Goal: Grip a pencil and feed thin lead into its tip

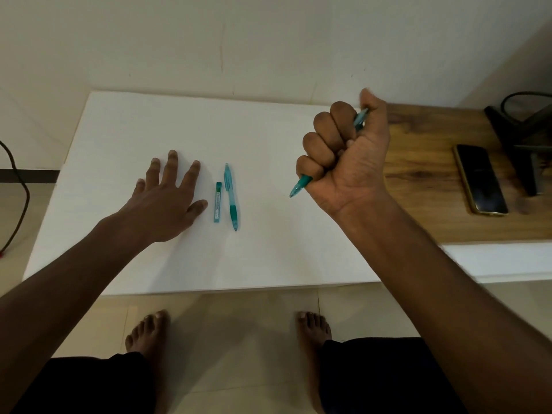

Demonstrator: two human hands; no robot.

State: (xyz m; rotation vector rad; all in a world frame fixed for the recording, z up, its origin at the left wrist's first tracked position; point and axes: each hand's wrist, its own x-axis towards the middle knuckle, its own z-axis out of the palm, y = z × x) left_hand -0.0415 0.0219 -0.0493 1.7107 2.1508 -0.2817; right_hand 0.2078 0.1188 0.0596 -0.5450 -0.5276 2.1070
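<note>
While the right hand (343, 153) grips one pencil (300, 186), a lead case (217, 202) lies shut.

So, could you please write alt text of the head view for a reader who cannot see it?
The right hand grips a teal mechanical pencil in a fist above a white board, tip pointing down-left. The left hand lies flat on the board, beside a small teal lead case and a second teal pencil. A dark phone rests on the wooden tabletop to the right.
</note>
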